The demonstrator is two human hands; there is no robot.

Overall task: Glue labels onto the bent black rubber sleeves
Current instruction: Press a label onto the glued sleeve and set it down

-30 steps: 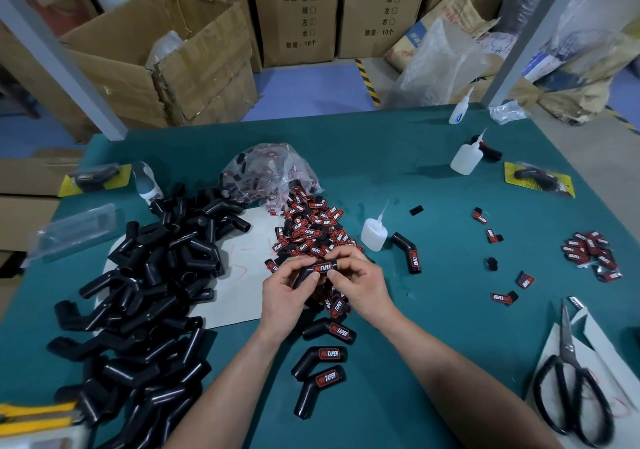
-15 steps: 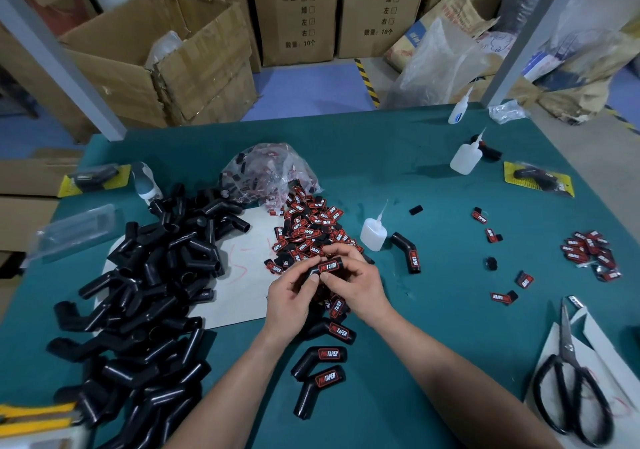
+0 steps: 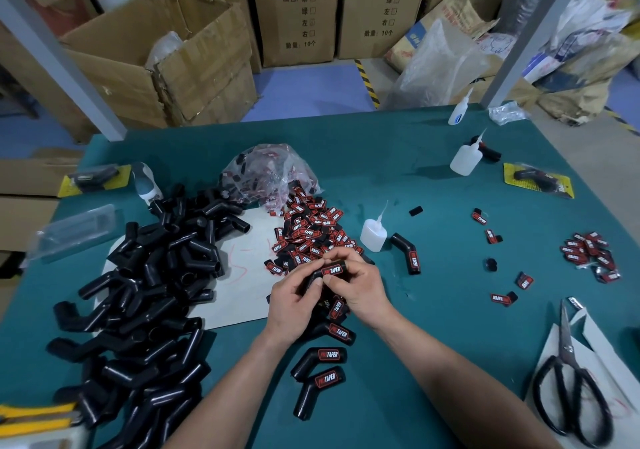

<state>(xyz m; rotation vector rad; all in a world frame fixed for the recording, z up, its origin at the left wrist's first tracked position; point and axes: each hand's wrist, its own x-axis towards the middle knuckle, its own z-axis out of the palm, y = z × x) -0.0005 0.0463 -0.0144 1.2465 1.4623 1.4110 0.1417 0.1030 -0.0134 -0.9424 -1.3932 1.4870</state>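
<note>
Both hands hold one bent black rubber sleeve (image 3: 328,273) above the table's middle. Its red label faces up. My left hand (image 3: 294,301) grips the sleeve's lower leg. My right hand (image 3: 360,287) curls round the labelled end, thumb and fingertips at the label's edges. A heap of loose red and black labels (image 3: 311,234) lies just behind the hands. Three labelled sleeves (image 3: 323,355) lie in front of them. A big pile of bare black sleeves (image 3: 145,293) covers the left side. A small glue bottle (image 3: 373,232) stands right of the label heap.
Another labelled sleeve (image 3: 408,253) lies beside the glue bottle. Two more bottles (image 3: 465,158) stand at the back right. Scattered labels (image 3: 588,253) lie at right. Black scissors (image 3: 568,379) rest on white paper at the near right. A plastic bag of labels (image 3: 266,171) sits behind the heap.
The hands have shifted the sleeve slightly and turned it so the label faces up more plainly. The fingers of my right hand now sit along the label's edges.
</note>
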